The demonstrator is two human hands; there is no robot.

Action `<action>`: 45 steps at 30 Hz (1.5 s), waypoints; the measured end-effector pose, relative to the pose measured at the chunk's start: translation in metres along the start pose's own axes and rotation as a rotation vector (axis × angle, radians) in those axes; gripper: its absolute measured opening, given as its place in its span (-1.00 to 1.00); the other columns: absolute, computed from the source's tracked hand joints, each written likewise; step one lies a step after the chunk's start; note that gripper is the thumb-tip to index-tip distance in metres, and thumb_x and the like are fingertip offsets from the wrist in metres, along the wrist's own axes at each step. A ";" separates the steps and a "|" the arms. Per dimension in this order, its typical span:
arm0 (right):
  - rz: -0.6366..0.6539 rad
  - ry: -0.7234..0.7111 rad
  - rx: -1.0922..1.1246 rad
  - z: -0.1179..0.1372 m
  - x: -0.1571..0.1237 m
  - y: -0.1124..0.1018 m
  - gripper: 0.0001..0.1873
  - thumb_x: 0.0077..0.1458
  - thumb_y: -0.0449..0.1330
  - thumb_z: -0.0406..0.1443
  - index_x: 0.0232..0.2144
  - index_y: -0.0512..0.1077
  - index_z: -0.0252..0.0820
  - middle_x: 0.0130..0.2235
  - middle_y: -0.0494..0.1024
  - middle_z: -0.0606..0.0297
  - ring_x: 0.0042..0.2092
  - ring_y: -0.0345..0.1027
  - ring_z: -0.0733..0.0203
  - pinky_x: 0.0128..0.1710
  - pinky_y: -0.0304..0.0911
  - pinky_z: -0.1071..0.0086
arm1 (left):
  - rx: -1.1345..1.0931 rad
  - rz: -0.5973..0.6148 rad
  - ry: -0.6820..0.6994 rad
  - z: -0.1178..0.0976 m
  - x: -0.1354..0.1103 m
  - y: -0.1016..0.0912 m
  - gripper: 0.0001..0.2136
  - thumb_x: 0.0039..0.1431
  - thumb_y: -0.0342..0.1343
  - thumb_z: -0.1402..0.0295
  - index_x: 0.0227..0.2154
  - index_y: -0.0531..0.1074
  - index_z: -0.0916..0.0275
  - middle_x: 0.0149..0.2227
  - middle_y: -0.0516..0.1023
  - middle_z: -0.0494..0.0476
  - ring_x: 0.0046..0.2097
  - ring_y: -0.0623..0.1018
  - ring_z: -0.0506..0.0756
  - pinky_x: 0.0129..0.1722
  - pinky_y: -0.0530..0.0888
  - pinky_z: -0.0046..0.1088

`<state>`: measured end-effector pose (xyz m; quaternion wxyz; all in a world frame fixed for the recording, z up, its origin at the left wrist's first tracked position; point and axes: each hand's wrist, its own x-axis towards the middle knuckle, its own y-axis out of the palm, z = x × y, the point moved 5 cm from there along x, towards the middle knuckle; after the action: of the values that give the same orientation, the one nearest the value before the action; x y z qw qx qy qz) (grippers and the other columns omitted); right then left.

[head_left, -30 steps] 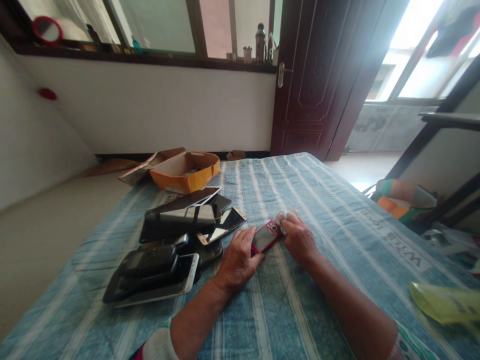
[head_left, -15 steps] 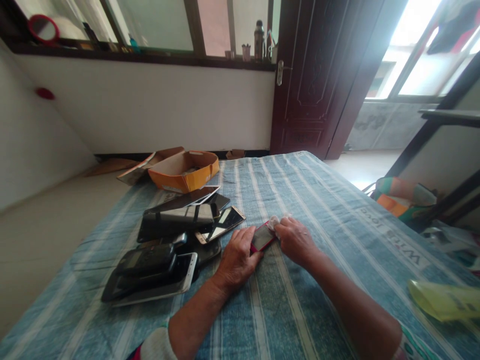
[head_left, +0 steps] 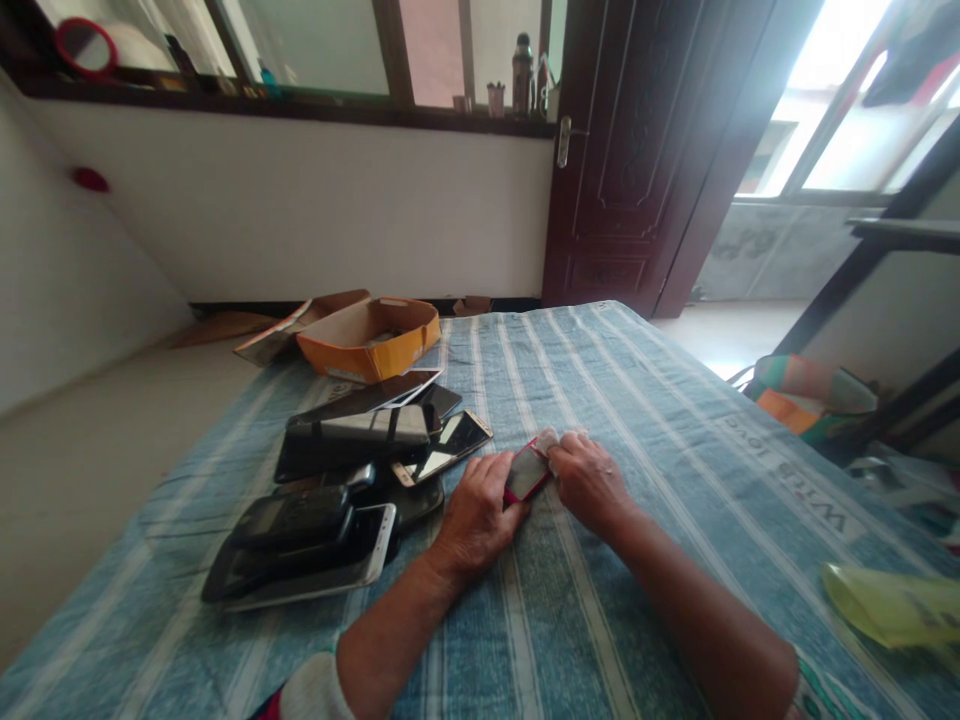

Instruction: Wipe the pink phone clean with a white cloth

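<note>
A small red-edged phone (head_left: 529, 474) with a grey screen lies on the striped blue cloth. My left hand (head_left: 480, 510) grips its left side, thumb along the near edge and fingers on the far one. My right hand (head_left: 590, 478) is closed on a crumpled white tissue (head_left: 548, 440), which touches the phone's far right end. Just left of my left hand is a gold-edged phone (head_left: 450, 447) with a reflective screen. Beyond it spreads a pile of dark phones (head_left: 352, 432); nearer, a white-edged phone (head_left: 381, 545) lies under a thick black device (head_left: 292, 518).
An open orange cardboard box (head_left: 367, 345) stands at the far left of the cloth-covered surface (head_left: 637, 400). A yellow translucent bag (head_left: 885, 605) lies at the right edge. Beyond are a dark red door (head_left: 637, 150) and a window sill with a thermos (head_left: 523, 75).
My right hand and the tissue have shifted very slightly at the phone's far end. The left hand keeps its grip. The camera view has tilted a little.
</note>
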<state>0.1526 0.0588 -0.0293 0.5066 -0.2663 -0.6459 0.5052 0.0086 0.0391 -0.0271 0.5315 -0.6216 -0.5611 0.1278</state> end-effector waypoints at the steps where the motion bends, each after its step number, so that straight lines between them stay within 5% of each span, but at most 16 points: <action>1: 0.003 0.010 -0.003 -0.001 0.000 0.000 -0.75 0.15 0.02 -0.49 -0.44 0.43 -0.18 -0.35 0.43 0.17 -0.28 0.23 0.12 -0.30 0.04 0.30 | 0.000 0.003 -0.004 0.000 0.000 0.000 -0.62 -0.04 0.21 0.46 -0.10 0.36 0.23 -0.13 0.53 0.19 -0.11 0.50 0.22 -0.09 0.49 -0.18; 9: -0.019 -0.125 0.053 0.026 -0.009 -0.007 -0.80 0.14 0.05 -0.46 -0.43 0.43 -0.18 -0.33 0.44 0.17 -0.28 0.23 0.13 -0.32 0.06 0.31 | -0.004 -0.037 0.014 0.006 -0.002 0.003 -0.58 -0.01 0.20 0.40 -0.03 0.35 0.21 -0.09 0.52 0.22 -0.06 0.49 0.25 -0.04 0.47 -0.11; 14: 0.000 0.086 0.153 -0.004 -0.001 -0.006 -0.77 0.11 0.05 -0.48 -0.44 0.47 -0.19 -0.34 0.47 0.21 -0.27 0.29 0.18 -0.30 0.09 0.37 | -0.018 0.002 -0.009 0.003 -0.001 0.000 -0.60 -0.06 0.21 0.48 -0.08 0.37 0.23 -0.13 0.52 0.20 -0.10 0.49 0.23 -0.07 0.47 -0.16; 20: -0.145 0.443 0.976 -0.045 0.002 0.001 -0.74 -0.06 0.14 -0.37 -0.31 0.58 -0.18 -0.36 0.56 0.31 -0.31 0.38 0.23 -0.27 0.20 0.40 | -0.042 0.001 -0.013 0.003 -0.002 -0.001 -0.53 -0.06 0.23 0.47 -0.02 0.35 0.21 -0.07 0.50 0.20 -0.05 0.48 0.23 -0.01 0.44 -0.15; 23: -0.112 0.569 1.395 -0.046 0.001 0.009 -0.65 -0.18 0.15 -0.36 -0.30 0.60 -0.23 -0.42 0.57 0.35 -0.37 0.37 0.24 -0.32 0.21 0.39 | -0.040 0.017 -0.008 0.001 -0.001 -0.002 -0.56 -0.08 0.23 0.49 -0.06 0.36 0.21 -0.10 0.51 0.18 -0.07 0.48 0.22 -0.04 0.45 -0.17; 27: -0.052 0.629 1.682 -0.040 0.001 0.011 -0.63 -0.27 0.20 -0.35 -0.30 0.60 -0.27 -0.45 0.57 0.32 -0.43 0.35 0.28 -0.40 0.21 0.42 | -0.042 0.040 0.006 -0.003 0.001 -0.005 -0.61 -0.05 0.21 0.49 -0.10 0.39 0.22 -0.14 0.52 0.18 -0.10 0.48 0.22 -0.07 0.45 -0.18; 32: -0.036 0.641 1.747 -0.038 0.000 0.007 -0.77 -0.24 0.27 -0.28 -0.43 0.57 -0.27 -0.55 0.51 0.34 -0.55 0.29 0.33 -0.53 0.21 0.46 | -0.047 0.059 0.001 -0.003 0.001 -0.004 -0.63 -0.02 0.21 0.46 -0.09 0.39 0.25 -0.14 0.52 0.21 -0.09 0.48 0.23 -0.07 0.46 -0.17; 40: -0.234 0.644 1.812 -0.057 0.001 0.000 -0.73 -0.15 0.32 -0.13 -0.55 0.45 -0.23 -0.64 0.40 0.39 -0.63 0.20 0.35 -0.68 0.12 0.48 | -0.047 0.031 0.012 0.001 -0.001 -0.004 -0.59 -0.02 0.25 0.39 -0.05 0.38 0.24 -0.08 0.52 0.22 -0.05 0.49 0.24 -0.02 0.47 -0.16; 45: -0.130 0.657 1.811 -0.043 0.000 0.003 -0.66 -0.16 0.32 -0.06 -0.56 0.41 -0.23 -0.67 0.37 0.40 -0.68 0.16 0.38 -0.74 0.09 0.50 | -0.076 -0.160 -0.016 -0.007 0.000 -0.020 -0.55 0.00 0.25 0.22 -0.05 0.39 0.31 -0.02 0.50 0.35 0.03 0.47 0.32 0.07 0.40 -0.03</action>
<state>0.1919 0.0759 -0.0327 0.7024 0.1336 0.1493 0.6830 0.0030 0.0317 -0.0085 0.5114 -0.5935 -0.6177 0.0682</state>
